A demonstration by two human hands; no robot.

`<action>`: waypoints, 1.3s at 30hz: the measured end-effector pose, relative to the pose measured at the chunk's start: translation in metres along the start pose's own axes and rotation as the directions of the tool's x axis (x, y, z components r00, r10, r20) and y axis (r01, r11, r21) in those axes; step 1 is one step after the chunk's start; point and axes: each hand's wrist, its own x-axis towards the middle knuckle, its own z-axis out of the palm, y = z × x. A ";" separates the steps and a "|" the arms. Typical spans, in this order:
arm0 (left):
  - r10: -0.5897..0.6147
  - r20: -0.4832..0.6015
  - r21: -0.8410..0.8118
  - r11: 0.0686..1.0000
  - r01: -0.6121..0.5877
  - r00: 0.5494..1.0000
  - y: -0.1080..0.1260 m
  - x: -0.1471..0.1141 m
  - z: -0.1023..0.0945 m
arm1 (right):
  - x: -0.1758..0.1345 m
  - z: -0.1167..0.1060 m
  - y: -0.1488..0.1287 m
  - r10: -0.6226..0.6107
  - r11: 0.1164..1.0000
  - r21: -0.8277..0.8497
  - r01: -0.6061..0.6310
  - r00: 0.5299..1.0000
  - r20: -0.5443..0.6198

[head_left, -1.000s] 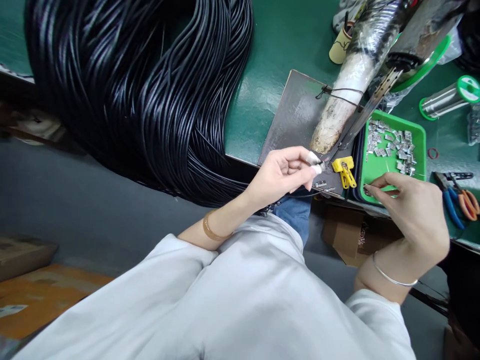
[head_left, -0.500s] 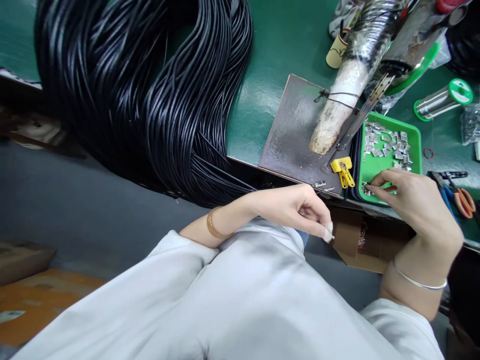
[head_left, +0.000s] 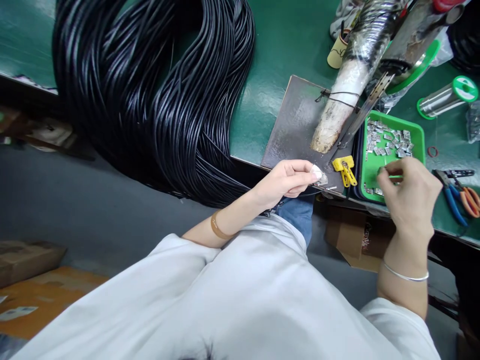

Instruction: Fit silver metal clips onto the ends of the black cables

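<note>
My left hand (head_left: 283, 182) is closed in a pinch at the front edge of a dark board (head_left: 287, 125). A white wrap (head_left: 318, 172) covers a fingertip, and what the fingers pinch is hidden. Just beside them lie small metal connectors (head_left: 330, 188), with a thin black wire near. Above the near part of a green tray (head_left: 420, 132) is my right hand (head_left: 410, 192), thumb and forefinger drawn together. Whether anything small sits between them cannot be made out. Loose metal connector pieces (head_left: 393, 142) lie in the tray.
Black cables (head_left: 180, 115) in a large bundle hang over the table's front edge at left. A wrapped white cylinder (head_left: 337, 107) and a metal arm slant above the board. Nearby are a yellow clip (head_left: 345, 170), a solder spool (head_left: 440, 102) and pliers (head_left: 455, 195).
My left hand has moved up to the board's edge from lower right, fingers now pinched there. My right hand has lifted from the connectors in the near part of the tray.
</note>
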 end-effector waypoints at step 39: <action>0.657 0.424 0.893 -0.189 -0.408 0.623 -0.024 0.003 0.001 | -0.029 0.024 -0.116 0.218 0.287 0.956 -0.056 0.976 -0.008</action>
